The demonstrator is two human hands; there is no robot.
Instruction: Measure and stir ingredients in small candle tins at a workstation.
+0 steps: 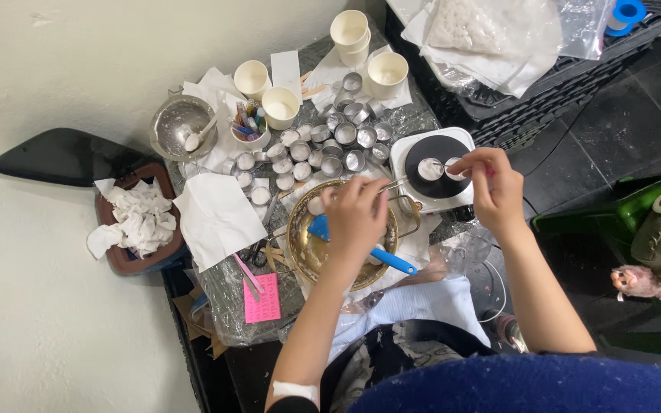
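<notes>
Tealight cups [430, 168], two small round ones filled with white wax, sit on the black disc of a white electric hotplate [431, 172], which serves as the landmark on the cluttered tabletop [231, 306].

Far left of the hotplate, a brown tray [120, 264] holds crumpled white tissues [138, 220]. Nearer, a steel bowl [177, 126] with a spoon in it sits at the back, and a white paper sheet [217, 218] lies in front of it. Below that sheet, a pink note [262, 298] rests near the tabletop's edge. Between the steel bowl and the hotplate stand white paper cups [281, 107] and a cluster of small metal tealight tins [338, 141], some empty and some filled with white.

Just left of the hotplate sits a brass bowl [311, 245] with a blue-handled spatula [388, 260] lying across it. The left hand [355, 218] hovers over this bowl, fingers closed around thin metal tongs [395, 183] whose tips reach toward the hotplate's left edge.

Over the hotplate's right side, the right hand [495, 187] is pinched narrow, fingertips gripping a thin stick-like tool [447, 164] that touches the right-hand cup; what sort of tool it is cannot be told.

Behind the hotplate to the right, a black crate [575, 69] carries a clear plastic bag [499, 27] of white material. Right of the hotplate, on the dark floor, sits a green container [621, 222].
</notes>
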